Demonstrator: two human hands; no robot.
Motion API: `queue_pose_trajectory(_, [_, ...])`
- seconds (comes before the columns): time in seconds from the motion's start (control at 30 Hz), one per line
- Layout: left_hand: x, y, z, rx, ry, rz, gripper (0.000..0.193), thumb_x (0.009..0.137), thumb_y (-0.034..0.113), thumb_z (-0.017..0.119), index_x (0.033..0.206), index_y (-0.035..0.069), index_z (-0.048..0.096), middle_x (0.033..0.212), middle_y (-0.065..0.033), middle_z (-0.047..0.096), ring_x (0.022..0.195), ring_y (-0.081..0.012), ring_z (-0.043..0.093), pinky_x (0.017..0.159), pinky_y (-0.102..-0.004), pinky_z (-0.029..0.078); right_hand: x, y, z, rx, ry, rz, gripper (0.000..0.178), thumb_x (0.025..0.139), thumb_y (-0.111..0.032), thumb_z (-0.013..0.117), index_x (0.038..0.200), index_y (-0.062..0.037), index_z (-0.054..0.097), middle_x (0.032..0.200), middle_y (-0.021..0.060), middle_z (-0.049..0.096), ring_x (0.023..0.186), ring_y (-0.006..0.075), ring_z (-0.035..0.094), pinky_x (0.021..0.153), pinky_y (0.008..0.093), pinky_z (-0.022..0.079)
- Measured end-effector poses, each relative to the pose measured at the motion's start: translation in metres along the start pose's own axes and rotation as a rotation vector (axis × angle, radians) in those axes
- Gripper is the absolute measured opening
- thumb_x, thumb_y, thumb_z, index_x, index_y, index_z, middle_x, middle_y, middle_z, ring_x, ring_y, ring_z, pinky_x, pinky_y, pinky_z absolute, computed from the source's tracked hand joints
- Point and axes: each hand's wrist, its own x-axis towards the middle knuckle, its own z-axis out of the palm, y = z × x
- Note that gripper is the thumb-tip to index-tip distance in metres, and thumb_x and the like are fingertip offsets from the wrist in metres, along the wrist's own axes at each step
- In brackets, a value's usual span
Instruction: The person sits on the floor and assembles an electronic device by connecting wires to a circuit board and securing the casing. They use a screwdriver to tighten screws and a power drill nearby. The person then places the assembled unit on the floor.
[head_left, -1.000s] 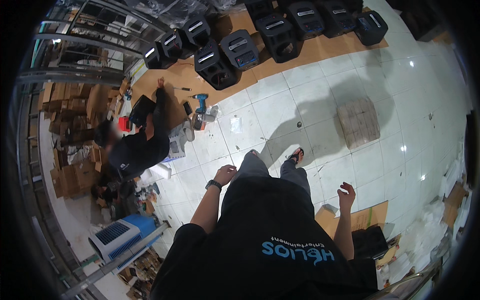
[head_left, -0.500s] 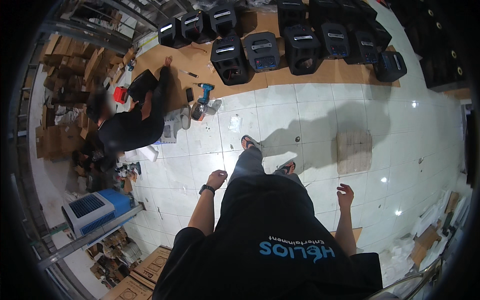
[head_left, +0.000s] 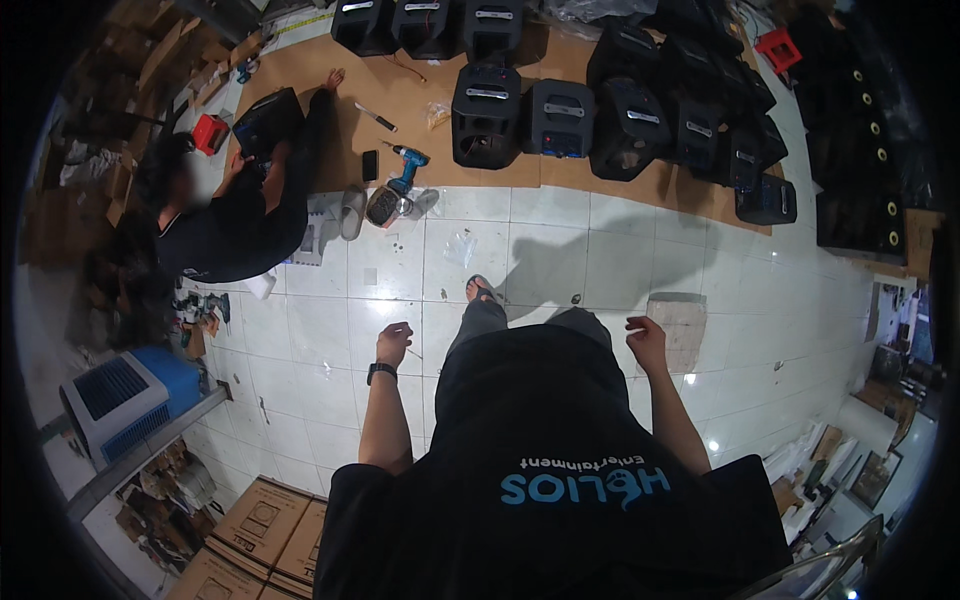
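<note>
My left hand [head_left: 394,343], with a dark watch [head_left: 381,371] on the wrist, hangs over the tiled floor on the left of my body. Its fingers are curled in; a thin pale sliver shows by the fingertips, and I cannot make out what it is. On the other side my right hand [head_left: 646,342] hangs with fingers loosely bent and apart, nothing in it. It is nearest to a worn brown square [head_left: 683,335] on the floor. Beyond my feet stand several black speaker cabinets [head_left: 486,117] with silver handles, some with open fronts.
A person [head_left: 235,215] sits at the left, handling a black speaker box [head_left: 268,122]. Cardboard sheeting [head_left: 330,110] carries a blue cordless drill [head_left: 407,170] and a phone [head_left: 370,165]. Slippers [head_left: 352,213], an air cooler [head_left: 125,405] and brown cartons [head_left: 262,520] lie leftward.
I have stepped forward; the speakers and drill sit lower and larger in view. My right hand has swung forward and inward, and my left hand shows farther left.
</note>
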Motion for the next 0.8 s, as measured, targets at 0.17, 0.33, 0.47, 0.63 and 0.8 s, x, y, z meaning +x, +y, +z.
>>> queue_pose_trajectory(0.17, [0.001,-0.009,-0.011,-0.171,0.045,-0.019,0.041,0.099,0.033,0.066,0.132,0.01,0.064,0.114,-0.0057,0.076,0.096,-0.0178,0.073,0.062,-0.0289,0.049,0.051,-0.086,0.003,-0.006,-0.097,-0.156,0.039,0.077,0.003,0.065,0.114,-0.0054,0.071,0.101,0.0066,0.076,0.079,0.0122,0.071,0.075,0.0276,0.058])
queue_pose_trajectory(0.33, [-0.014,-0.043,0.015,-0.213,0.072,-0.128,0.043,0.099,0.036,0.065,0.133,0.009,0.063,0.115,-0.0074,0.076,0.097,-0.0193,0.073,0.063,-0.03,0.05,0.097,-0.096,-0.006,-0.033,-0.172,-0.189,0.038,0.078,0.008,0.063,0.113,-0.0053,0.072,0.1,0.0075,0.076,0.083,0.0142,0.072,0.074,0.0264,0.058])
queue_pose_trajectory(0.47, [-0.038,-0.066,0.059,-0.284,0.09,-0.156,0.043,0.099,0.035,0.065,0.133,0.009,0.063,0.114,-0.0075,0.076,0.094,-0.0203,0.073,0.063,-0.0357,0.052,0.137,-0.072,-0.025,-0.097,-0.229,-0.333,0.039,0.075,0.01,0.062,0.11,-0.0056,0.073,0.097,0.0082,0.076,0.085,0.0157,0.073,0.071,0.0274,0.057])
queue_pose_trajectory(0.63, [-0.073,-0.055,0.114,-0.372,0.105,-0.268,0.033,0.098,0.028,0.067,0.122,0.006,0.069,0.103,-0.0099,0.077,0.08,-0.019,0.075,0.054,-0.0304,0.05,0.193,-0.053,-0.048,-0.108,-0.204,-0.334,0.038,0.073,0.008,0.062,0.106,-0.0069,0.074,0.093,0.008,0.075,0.078,0.0161,0.071,0.066,0.0288,0.056])
queue_pose_trajectory(0.8, [-0.09,-0.012,0.141,-0.257,0.003,-0.39,0.027,0.098,0.021,0.066,0.12,0.005,0.07,0.1,-0.0105,0.076,0.081,-0.0196,0.075,0.057,-0.0297,0.055,0.229,-0.037,-0.075,0.01,-0.09,-0.29,0.033,0.076,0.004,0.06,0.104,-0.0069,0.074,0.089,0.0072,0.074,0.073,0.0162,0.069,0.065,0.0287,0.055])
